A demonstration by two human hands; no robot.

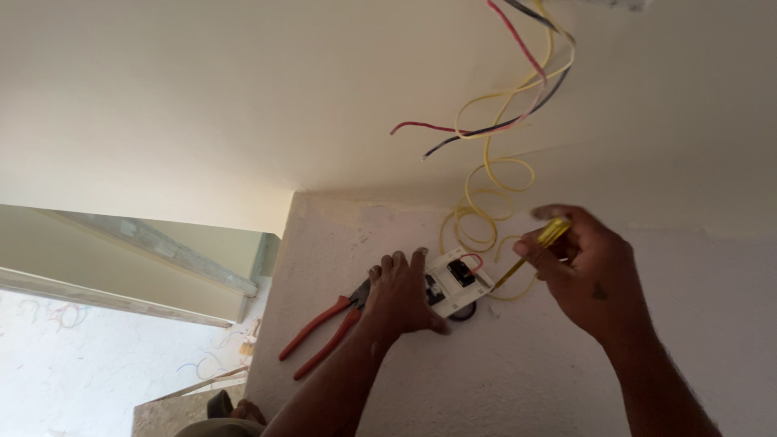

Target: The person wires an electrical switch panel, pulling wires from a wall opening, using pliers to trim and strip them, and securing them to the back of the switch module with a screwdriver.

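The left hand (402,293) is pressed flat against the white wall (502,364), fingers spread upward, its thumb and palm steadying the left edge of a small white switch plate (458,282) that sits tilted on the wall just under the ceiling (243,97). The same hand also pins a pair of red-handled pliers (324,328) against the wall; the jaws are hidden under the palm and the two handles stick out down and to the left.

The right hand (584,271) is closed around a yellow-handled screwdriver (536,248), pinched between thumb and fingers, with the thin shaft pointing down-left toward the right side of the switch plate. The tip is near the plate, though whether it touches is hard to tell.

A coiled yellow wire (486,194) loops from behind the plate up the wall and joins a red wire (421,125) and a black wire (453,144) that hang loose from the ceiling above.
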